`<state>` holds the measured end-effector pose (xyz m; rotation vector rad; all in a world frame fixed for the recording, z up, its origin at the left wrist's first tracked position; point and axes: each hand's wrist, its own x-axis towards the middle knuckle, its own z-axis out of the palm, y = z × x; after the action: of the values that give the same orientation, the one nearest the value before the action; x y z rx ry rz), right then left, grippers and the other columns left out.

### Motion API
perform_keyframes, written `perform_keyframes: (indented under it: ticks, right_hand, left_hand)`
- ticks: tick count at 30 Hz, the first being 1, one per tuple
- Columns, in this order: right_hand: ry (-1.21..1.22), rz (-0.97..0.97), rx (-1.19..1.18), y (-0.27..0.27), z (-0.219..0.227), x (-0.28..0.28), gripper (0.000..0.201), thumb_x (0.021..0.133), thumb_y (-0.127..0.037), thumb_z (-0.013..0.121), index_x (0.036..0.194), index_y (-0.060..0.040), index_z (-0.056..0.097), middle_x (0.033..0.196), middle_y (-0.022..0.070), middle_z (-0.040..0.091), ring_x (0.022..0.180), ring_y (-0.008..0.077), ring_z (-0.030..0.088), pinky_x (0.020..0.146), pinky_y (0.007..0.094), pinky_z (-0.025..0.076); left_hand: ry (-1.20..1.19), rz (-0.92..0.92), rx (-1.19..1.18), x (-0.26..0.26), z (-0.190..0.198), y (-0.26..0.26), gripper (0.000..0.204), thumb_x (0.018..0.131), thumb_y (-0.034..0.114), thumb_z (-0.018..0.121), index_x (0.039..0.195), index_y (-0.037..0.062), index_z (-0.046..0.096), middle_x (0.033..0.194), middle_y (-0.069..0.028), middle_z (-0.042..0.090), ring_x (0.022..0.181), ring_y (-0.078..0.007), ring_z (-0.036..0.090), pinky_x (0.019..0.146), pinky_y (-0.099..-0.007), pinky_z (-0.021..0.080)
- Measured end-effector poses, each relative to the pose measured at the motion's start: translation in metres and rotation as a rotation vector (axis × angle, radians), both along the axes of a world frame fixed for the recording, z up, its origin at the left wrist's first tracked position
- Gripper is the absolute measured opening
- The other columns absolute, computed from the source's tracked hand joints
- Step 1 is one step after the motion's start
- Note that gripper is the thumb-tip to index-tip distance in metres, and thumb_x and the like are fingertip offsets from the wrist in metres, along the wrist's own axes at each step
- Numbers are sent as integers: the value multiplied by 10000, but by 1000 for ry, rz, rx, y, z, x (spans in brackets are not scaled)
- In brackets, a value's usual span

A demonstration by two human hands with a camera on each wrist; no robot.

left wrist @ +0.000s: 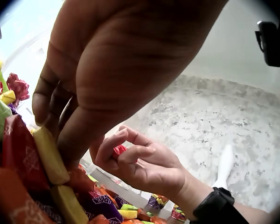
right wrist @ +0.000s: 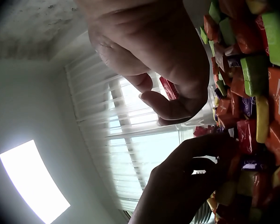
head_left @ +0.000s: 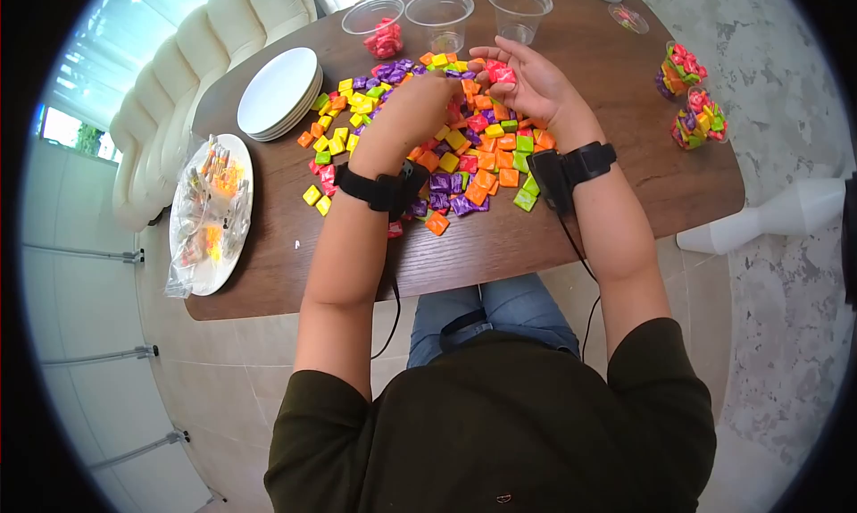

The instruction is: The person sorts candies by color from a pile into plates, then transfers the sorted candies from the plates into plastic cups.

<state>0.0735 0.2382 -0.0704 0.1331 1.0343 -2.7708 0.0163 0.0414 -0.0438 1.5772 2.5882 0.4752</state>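
A heap of wrapped square candies (head_left: 482, 181) in purple, orange, yellow, green and red spreads over the brown table. My left hand (head_left: 418, 111) reaches down into its far middle. In the left wrist view its fingers point in among the candies beside a yellow candy (left wrist: 50, 156); their tips are hidden, so I cannot tell whether they pinch one. Just above the heap to the right, my right hand (head_left: 538, 83) is turned palm up. Its curled fingers hold red candy (right wrist: 168, 87), which also shows in the head view.
Three clear plastic cups stand along the back; the left cup (head_left: 348, 20) contains red candies. Two candy-filled cups (head_left: 699, 125) stand near the right edge. White plates (head_left: 278, 89) are stacked at left, by an oval platter (head_left: 234, 250) with plastic-wrapped items.
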Motion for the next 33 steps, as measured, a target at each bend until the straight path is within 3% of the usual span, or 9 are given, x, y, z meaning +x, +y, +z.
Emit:
perform_keyframes:
  ticks: [3,6,10,14,17,23,26,29,33]
  right_hand:
    - [-4,29,126,2,0,1,370,934,-336,459,1039,12,526,929,154,585,727,142,559,423,170,383]
    - [-77,-23,316,-12,7,8,386,931,-381,460,1035,-15,524,933,149,578,700,133,542,407,152,359]
    - [42,123,86,-6,2,6,431,924,-412,462,1038,-11,568,899,115,583,690,105,534,395,123,338]
    - [67,-80,92,3,-1,4,351,920,-286,509,1027,43,565,939,132,576,732,94,522,421,125,379]
    - [63,-139,82,9,0,5,291,906,-209,529,1023,56,559,943,130,587,736,95,530,455,129,402]
    - [81,-160,162,8,0,6,266,893,-196,549,1020,37,574,945,124,601,741,93,544,483,142,417]
    - [74,-163,193,7,-1,6,259,889,-199,556,1017,24,584,951,121,605,742,86,545,492,147,422]
    - [71,-173,217,6,-1,7,254,888,-200,557,1015,19,588,947,115,609,740,79,547,499,147,426]
    - [66,-170,242,5,2,9,253,891,-208,553,1005,15,591,925,107,614,727,79,555,505,148,436]
  left_hand:
    - [13,-70,219,-10,-3,1,249,722,21,648,966,43,604,919,-97,600,836,-250,585,728,-330,475]
    - [-14,-15,507,3,20,10,194,734,51,636,918,22,582,904,-134,590,868,-315,587,728,-377,470]
    - [-30,-123,631,7,15,20,294,754,71,635,1029,48,531,953,-136,570,880,-317,575,725,-378,464]
    - [93,-39,411,6,10,14,318,769,87,660,1064,51,548,978,-102,591,849,-239,585,701,-325,476]
    - [2,-214,40,5,-4,14,272,767,119,660,1015,43,579,920,-109,602,828,-240,588,692,-330,469]
    - [-252,-135,-72,14,7,17,230,768,134,647,977,47,608,934,-101,609,840,-255,587,700,-343,470]
    - [-129,-138,42,17,-1,15,188,766,115,636,934,38,602,966,-100,597,852,-256,588,703,-349,472]
    - [-132,-195,-67,22,2,18,153,761,104,633,888,31,591,990,-100,584,860,-260,588,715,-357,472]
    - [-64,-199,50,16,1,19,138,755,94,638,862,31,577,907,-101,592,810,-256,592,696,-334,477]
